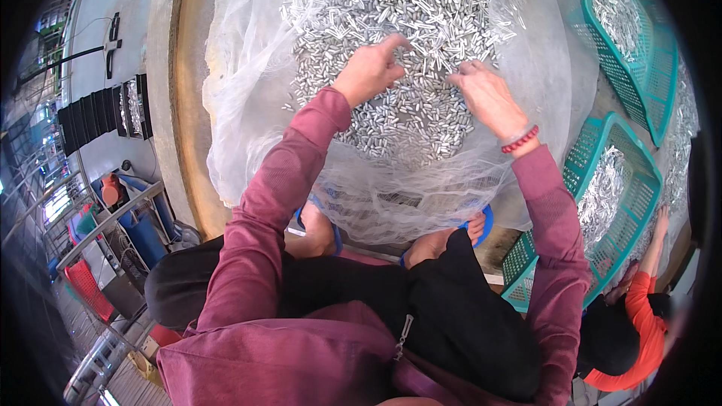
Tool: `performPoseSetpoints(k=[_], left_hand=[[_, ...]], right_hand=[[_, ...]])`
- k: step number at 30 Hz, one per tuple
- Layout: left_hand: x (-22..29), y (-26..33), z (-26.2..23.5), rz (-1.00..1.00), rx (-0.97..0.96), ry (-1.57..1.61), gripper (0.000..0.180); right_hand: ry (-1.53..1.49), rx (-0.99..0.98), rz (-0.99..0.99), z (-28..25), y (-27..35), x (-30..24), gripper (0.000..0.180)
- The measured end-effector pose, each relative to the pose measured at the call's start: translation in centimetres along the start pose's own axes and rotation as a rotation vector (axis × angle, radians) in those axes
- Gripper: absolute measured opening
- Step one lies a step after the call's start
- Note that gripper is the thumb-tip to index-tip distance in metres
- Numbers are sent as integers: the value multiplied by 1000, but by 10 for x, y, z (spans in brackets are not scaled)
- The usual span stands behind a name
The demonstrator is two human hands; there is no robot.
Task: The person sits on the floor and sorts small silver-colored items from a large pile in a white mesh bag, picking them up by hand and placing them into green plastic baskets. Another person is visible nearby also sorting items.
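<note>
Right now I have my left hand (370,69) and right hand (489,94) resting with fingers loosely spread, pinching nothing, on the heap of small shiny metal pieces (398,22) under and beyond my fingertips, which look light, hard, slippery, best scooped in handfuls.

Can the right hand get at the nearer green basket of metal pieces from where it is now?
Probably yes: the right hand rests on the pile of metal pieces, and the nearer green basket sits open-topped just to its right, nothing between.
</note>
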State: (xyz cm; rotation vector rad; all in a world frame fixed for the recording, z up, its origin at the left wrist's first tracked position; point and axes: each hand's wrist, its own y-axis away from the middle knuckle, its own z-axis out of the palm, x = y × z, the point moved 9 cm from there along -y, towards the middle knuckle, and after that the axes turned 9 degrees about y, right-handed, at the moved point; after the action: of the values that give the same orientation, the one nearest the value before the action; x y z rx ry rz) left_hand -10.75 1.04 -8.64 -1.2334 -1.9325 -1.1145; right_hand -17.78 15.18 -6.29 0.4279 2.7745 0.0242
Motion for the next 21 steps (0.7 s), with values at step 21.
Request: performPoseSetpoints(k=[21], left_hand=[[-21, 16, -63, -51, 87, 1166, 10]], right_hand=[[-275, 67, 229, 43, 22, 0, 40]])
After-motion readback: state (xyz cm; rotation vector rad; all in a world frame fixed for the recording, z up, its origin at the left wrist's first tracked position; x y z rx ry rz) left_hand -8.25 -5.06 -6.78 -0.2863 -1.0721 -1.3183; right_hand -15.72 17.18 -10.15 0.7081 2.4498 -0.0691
